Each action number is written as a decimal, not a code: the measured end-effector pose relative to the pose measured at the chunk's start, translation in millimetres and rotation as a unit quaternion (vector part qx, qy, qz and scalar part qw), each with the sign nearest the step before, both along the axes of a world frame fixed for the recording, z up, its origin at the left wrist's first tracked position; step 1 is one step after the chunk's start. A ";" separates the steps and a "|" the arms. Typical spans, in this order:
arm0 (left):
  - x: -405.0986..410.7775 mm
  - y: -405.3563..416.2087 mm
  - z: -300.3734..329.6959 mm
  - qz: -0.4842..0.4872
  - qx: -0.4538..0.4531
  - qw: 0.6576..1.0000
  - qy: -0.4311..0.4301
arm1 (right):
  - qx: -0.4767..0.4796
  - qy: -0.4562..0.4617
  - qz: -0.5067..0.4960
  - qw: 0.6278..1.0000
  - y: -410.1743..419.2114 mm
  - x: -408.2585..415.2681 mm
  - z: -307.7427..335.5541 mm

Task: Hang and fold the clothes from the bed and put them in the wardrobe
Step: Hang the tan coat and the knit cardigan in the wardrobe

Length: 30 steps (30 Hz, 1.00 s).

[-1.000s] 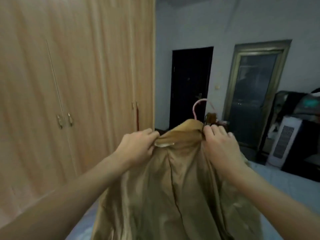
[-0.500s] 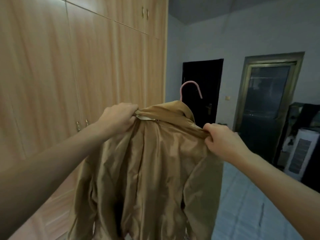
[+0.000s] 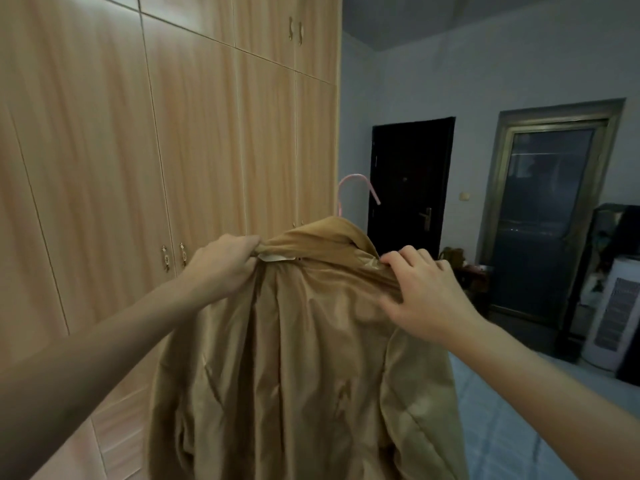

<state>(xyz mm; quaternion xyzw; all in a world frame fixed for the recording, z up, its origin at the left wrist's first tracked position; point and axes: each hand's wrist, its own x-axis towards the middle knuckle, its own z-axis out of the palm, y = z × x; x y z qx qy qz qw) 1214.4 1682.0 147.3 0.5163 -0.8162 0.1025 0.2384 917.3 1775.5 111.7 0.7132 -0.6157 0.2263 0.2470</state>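
Note:
A tan jacket [image 3: 294, 358] with a shiny lining hangs in front of me on a pink hanger [image 3: 356, 190], whose hook sticks up above the collar. My left hand [image 3: 221, 268] grips the collar at its left end, by a white label. My right hand [image 3: 426, 296] holds the jacket's right shoulder, thumb under the fabric and fingers partly spread over it. The wooden wardrobe [image 3: 207, 133] fills the left side, and all its doors are closed. The bed is out of view.
A dark door [image 3: 412, 181] and a glass door with a brass frame [image 3: 550, 209] stand in the far wall. A white appliance [image 3: 613, 320] and dark furniture sit at the right. The tiled floor [image 3: 502, 427] lies below.
The view has swung up and towards the wardrobe. The jacket has been lifted off the bed and now hangs free. My right hand's fingers have loosened and spread on the shoulder.

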 end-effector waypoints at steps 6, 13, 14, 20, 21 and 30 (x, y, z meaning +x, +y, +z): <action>-30.4 21.6 -12.0 -0.051 -0.054 0.997 -0.036 | -0.054 -0.055 -0.022 0.997 -4.5 29.1 -1.1; -31.0 28.6 -27.8 -0.206 -0.120 0.961 -0.141 | -0.074 -0.040 0.027 0.996 12.7 33.3 -7.7; -34.4 30.9 -26.1 -0.225 -0.116 0.955 -0.158 | -0.075 -0.049 0.035 0.995 14.1 35.3 -7.0; -46.1 39.8 -18.0 -0.265 -0.022 0.957 -0.113 | -0.069 -0.065 0.031 0.995 17.5 33.0 -5.2; -48.2 43.1 -15.2 -0.266 -0.005 0.958 -0.102 | -0.069 -0.061 0.023 0.996 16.6 32.7 -5.9; -48.7 52.1 -6.3 -0.285 0.160 0.945 0.030 | -0.125 -0.005 0.024 0.992 10.9 26.7 -1.8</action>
